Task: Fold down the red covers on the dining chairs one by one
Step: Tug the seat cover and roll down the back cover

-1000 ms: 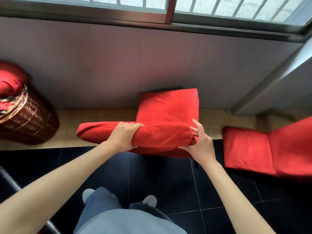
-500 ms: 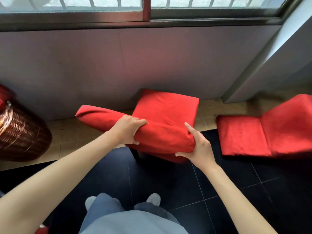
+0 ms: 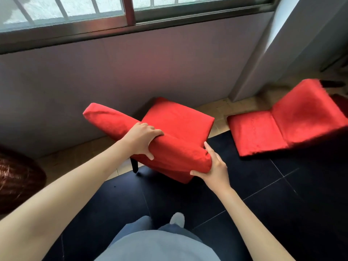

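A dining chair in a red cover [image 3: 178, 121] stands by the wall below the window, one dark leg [image 3: 134, 165] showing. Its covered backrest [image 3: 111, 119] runs diagonally from upper left to lower right across the near side of the seat. My left hand [image 3: 141, 139] grips the backrest near its middle, fingers curled over the top. At the backrest's lower right end my right hand [image 3: 214, 166] holds the red fabric, thumb underneath and fingers up along the end. A second red-covered chair [image 3: 282, 125] stands to the right.
A brown wicker basket [image 3: 17, 181] sits at the left edge. The grey wall and window [image 3: 131, 8] are straight ahead, a pale pillar [image 3: 278, 44] at the right. The floor is dark tile with a tan strip along the wall. My legs and shoes [image 3: 177, 219] are below.
The view has swung right and closer. The backrest's left end has tilted further away and up, so it lies more diagonally. Both hands keep their hold.
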